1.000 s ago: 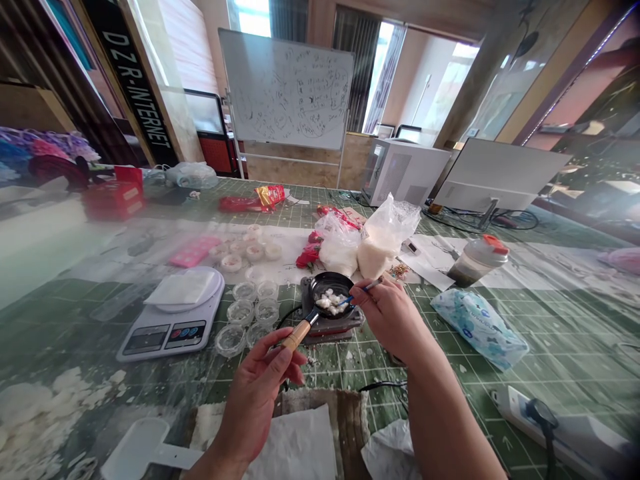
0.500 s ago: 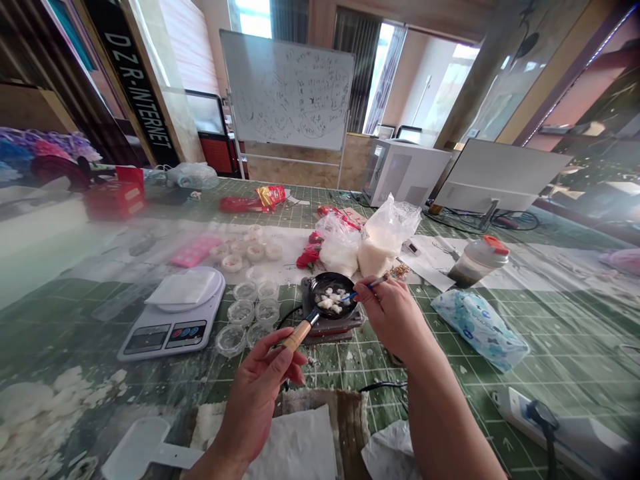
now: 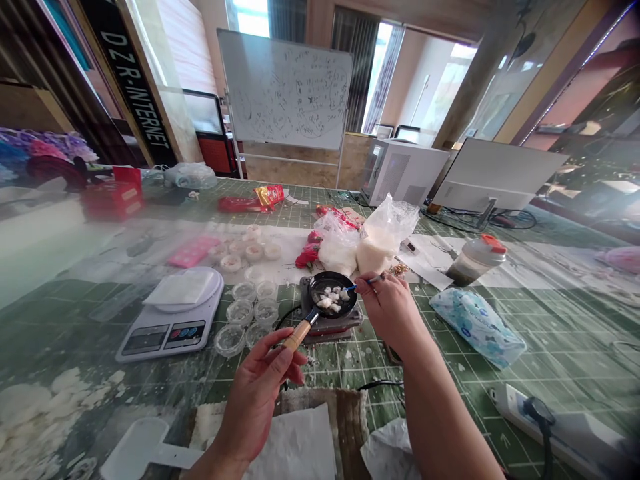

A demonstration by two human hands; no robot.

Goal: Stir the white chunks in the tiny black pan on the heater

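A small black pan [image 3: 320, 288] with a wooden handle [image 3: 297, 333] rests on a little grey heating plate [image 3: 334, 323]. White wax-like chunks [image 3: 331, 297] lie in the pan. My left hand [image 3: 260, 388] pinches the end of the wooden handle. My right hand [image 3: 391, 308] grips a thin blue stick [image 3: 364, 284], whose tip reaches into the chunks at the pan's right rim.
A white kitchen scale [image 3: 173, 315] and several small clear cups [image 3: 250, 311] stand left of the pan. Two plastic bags of white flakes [image 3: 371, 241], a shaker bottle [image 3: 475, 260], a tissue pack [image 3: 476, 325] and a power strip [image 3: 555, 424] lie right. White paper [image 3: 295, 445] sits near me.
The stick's tip has drawn back from the middle of the pan to its right rim, and the chunks have shifted slightly. My left hand keeps its hold on the handle.
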